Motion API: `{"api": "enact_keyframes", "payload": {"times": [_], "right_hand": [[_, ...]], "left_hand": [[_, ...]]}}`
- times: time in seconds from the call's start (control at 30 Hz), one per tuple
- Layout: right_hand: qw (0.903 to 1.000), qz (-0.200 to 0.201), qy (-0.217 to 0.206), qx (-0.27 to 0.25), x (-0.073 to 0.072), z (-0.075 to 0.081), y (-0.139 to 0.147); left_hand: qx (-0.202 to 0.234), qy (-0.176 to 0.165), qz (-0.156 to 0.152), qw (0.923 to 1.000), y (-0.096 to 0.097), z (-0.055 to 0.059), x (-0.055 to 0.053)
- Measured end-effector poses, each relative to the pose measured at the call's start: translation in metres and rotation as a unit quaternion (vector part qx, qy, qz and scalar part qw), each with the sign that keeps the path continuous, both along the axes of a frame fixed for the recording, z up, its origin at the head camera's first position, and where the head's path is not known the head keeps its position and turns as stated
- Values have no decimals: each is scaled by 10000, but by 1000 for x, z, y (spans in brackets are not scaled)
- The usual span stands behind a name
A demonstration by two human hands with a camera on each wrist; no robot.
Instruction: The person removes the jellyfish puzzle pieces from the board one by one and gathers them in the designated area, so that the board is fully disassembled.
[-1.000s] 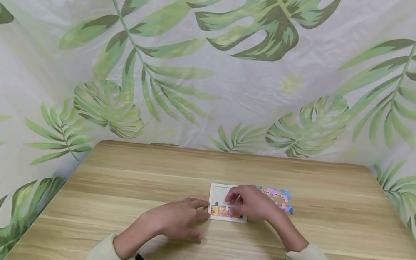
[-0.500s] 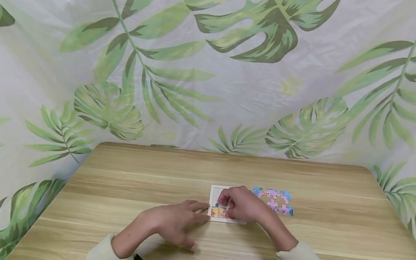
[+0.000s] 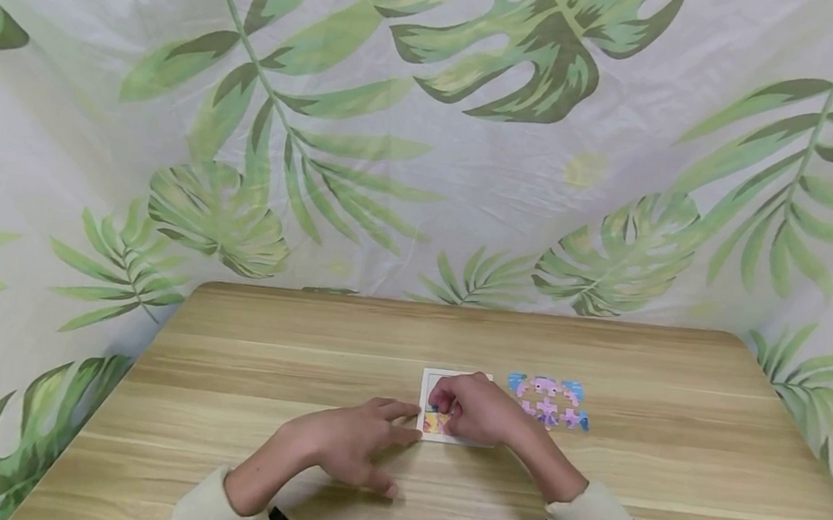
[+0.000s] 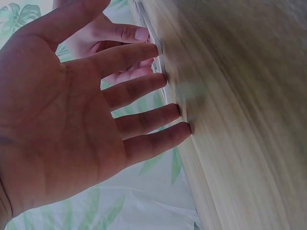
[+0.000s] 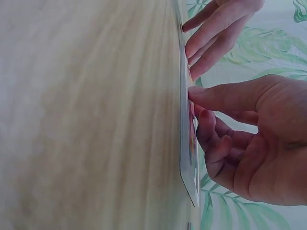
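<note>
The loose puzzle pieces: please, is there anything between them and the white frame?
Yes, the right hand: in the head view it covers much of the white frame, and its wrist hides the lower part of the gap. Higher up, only tabletop shows between frame and loose puzzle pieces.

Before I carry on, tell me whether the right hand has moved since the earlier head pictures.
Yes: in the head view, the right hand has shifted left over the white frame, toward its left rim.
</note>
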State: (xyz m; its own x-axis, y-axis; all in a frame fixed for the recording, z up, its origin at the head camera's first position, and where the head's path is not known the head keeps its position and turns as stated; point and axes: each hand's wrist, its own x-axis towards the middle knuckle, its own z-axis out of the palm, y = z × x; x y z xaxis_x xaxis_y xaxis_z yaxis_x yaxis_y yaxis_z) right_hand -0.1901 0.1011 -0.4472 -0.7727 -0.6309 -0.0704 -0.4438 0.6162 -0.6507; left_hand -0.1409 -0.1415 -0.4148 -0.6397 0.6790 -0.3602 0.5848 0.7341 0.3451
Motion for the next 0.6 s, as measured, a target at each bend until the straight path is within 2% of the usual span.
{"api": "enact_keyframes", "payload": {"times": [0.13,0.33,0.6], "right_hand": [[9997,-126,-193,-62,0,0,0],[9995,-162,-265,-60,-2,-2,-1],[9998,79,-70,-193,-3,-1,2]], "left_hand": [[21,-32,6,10000,1,1,1],[28,-78,36,10000,0,1,1],[-30,5,-25,10000,1,0,0]]}}
